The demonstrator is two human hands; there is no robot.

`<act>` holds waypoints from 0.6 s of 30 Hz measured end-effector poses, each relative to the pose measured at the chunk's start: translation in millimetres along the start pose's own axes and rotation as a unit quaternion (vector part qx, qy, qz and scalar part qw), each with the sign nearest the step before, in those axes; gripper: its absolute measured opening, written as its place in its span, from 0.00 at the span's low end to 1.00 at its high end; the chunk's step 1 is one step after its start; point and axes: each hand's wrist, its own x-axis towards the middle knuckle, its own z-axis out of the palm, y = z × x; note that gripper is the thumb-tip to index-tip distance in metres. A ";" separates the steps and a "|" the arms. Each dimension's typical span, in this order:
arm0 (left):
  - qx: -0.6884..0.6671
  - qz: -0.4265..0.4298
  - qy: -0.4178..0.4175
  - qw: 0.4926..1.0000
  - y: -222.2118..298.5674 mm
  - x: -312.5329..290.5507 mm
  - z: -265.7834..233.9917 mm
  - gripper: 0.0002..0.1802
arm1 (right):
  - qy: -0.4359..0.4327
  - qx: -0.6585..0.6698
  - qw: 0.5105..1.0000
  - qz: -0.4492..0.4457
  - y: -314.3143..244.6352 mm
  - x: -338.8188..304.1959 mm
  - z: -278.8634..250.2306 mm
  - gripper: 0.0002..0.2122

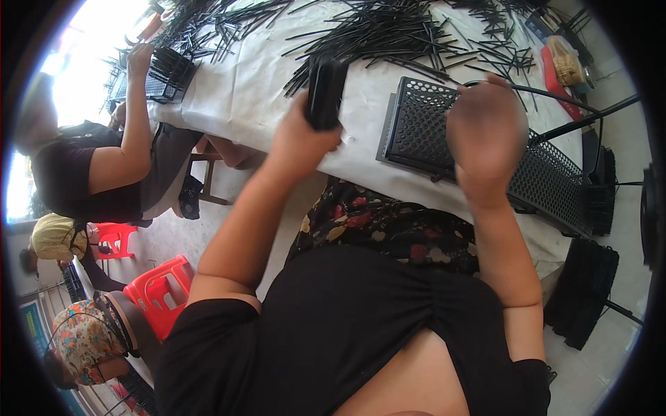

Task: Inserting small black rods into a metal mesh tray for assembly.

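My left hand (298,142) is raised over the near edge of the table, fingers closed round a black block-shaped bundle (327,90). What the bundle is made of cannot be made out. My right hand (489,132) is blurred over a black perforated metal rack (420,128); its fingers are too smeared to read. The rack lies along the table's near edge and runs on to the right as a long mesh panel (555,184). Beyond both hands, loose black strips (374,41) are heaped on the white-covered table (257,76).
A black rod (590,121) sticks out at the right. Black brush heads (583,295) hang beyond the rack. A red tray (560,80) lies at the far right. On the left, a seated person (118,159) works at another mesh rack (166,76); red stools (163,291) stand behind.
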 end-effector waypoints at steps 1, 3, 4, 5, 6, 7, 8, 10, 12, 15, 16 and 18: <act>0.114 0.096 0.071 0.986 -5.9 19.2 -2.1 0.29 | 0.006 -0.020 1.000 0.010 3.9 -1.6 -15.6 0.22; 0.334 0.120 0.046 0.934 0.8 49.5 -1.8 0.37 | 0.013 -0.055 0.998 0.018 7.6 -8.2 -41.9 0.21; 0.388 0.063 0.003 0.920 4.4 61.1 6.1 0.35 | 0.012 -0.075 0.997 0.023 5.8 -13.6 -51.5 0.21; 0.418 0.056 -0.014 0.906 -3.4 70.8 11.7 0.33 | 0.008 -0.088 0.996 0.029 3.8 -19.6 -59.2 0.21; 0.448 0.050 -0.031 0.892 -12.6 77.0 17.3 0.30 | 0.006 -0.105 0.994 0.011 6.4 -26.3 -70.8 0.20; 0.487 0.022 -0.078 0.869 -12.8 77.7 22.7 0.36 | 0.006 -0.137 0.991 0.001 2.5 -32.0 -83.3 0.20; 0.509 0.050 -0.055 0.858 -18.3 73.5 27.6 0.40 | 0.006 -0.167 0.986 -0.010 -1.9 -38.8 -94.6 0.20; 0.551 0.047 -0.059 0.831 -17.3 63.6 32.8 0.50 | 0.036 -0.204 0.978 -0.036 -6.1 -52.7 -119.8 0.20; 0.577 0.066 -0.035 0.813 -28.2 60.2 39.7 0.53 | 0.048 -0.262 0.963 -0.035 -10.3 -70.8 -148.8 0.18; 0.610 0.074 -0.040 0.788 -18.9 62.6 43.8 0.59 | 0.035 -0.396 0.917 -0.016 -10.9 -100.2 -200.4 0.15; 0.607 0.076 -0.041 0.790 -10.1 65.9 42.6 0.59 | 0.043 -0.446 0.894 -0.015 -8.4 -110.6 -219.4 0.14; 0.500 0.056 -0.021 0.864 6.4 90.0 30.9 0.58 | 0.090 -0.544 0.834 0.011 -2.7 -131.9 -254.0 0.13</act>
